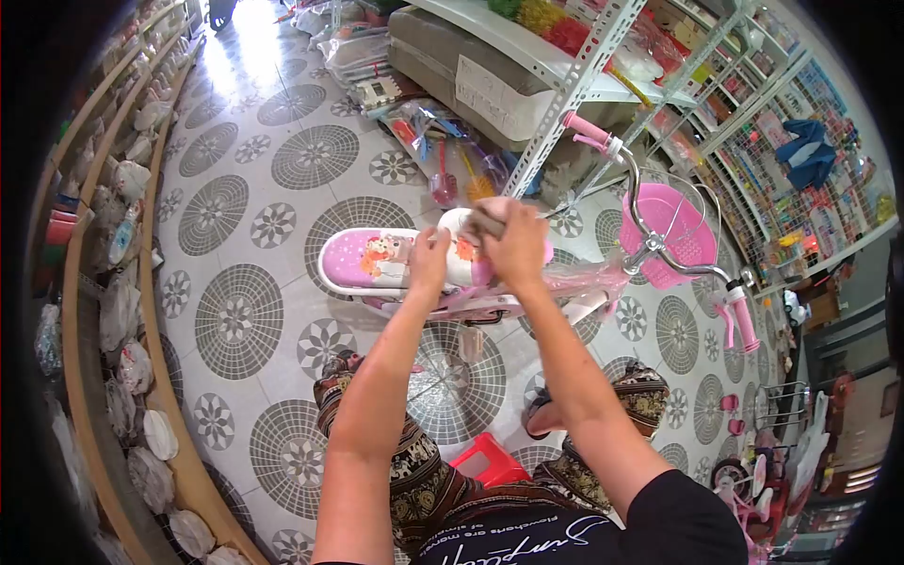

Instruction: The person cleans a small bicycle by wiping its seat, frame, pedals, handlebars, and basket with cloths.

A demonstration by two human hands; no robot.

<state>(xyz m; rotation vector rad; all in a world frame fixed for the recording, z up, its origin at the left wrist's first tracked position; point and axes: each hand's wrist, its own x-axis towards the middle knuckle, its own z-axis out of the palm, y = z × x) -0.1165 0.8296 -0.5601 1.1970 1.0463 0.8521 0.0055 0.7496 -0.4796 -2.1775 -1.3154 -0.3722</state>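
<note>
A pink and white child's bicycle (574,282) stands crosswise in front of me, its frame partly wrapped in clear plastic. On its saddle (463,252) is an orange-haired cartoon print, and behind it sits a pink padded rear seat (350,259) with a similar print. My left hand (430,259) has its bent fingers closed against the saddle's rear edge. Over the saddle's front part, my right hand (513,247) is closed around a grey-brown cloth-like piece (487,224). The fingers hide most of that piece and part of the saddle.
The handlebar (650,221) with pink grips and a pink basket (664,226) is to the right. A red stool (490,461) is under me. Goods fill the wooden shelves (155,377) at left and the metal rack (574,85) ahead. Another pink bicycle (753,499) stands lower right.
</note>
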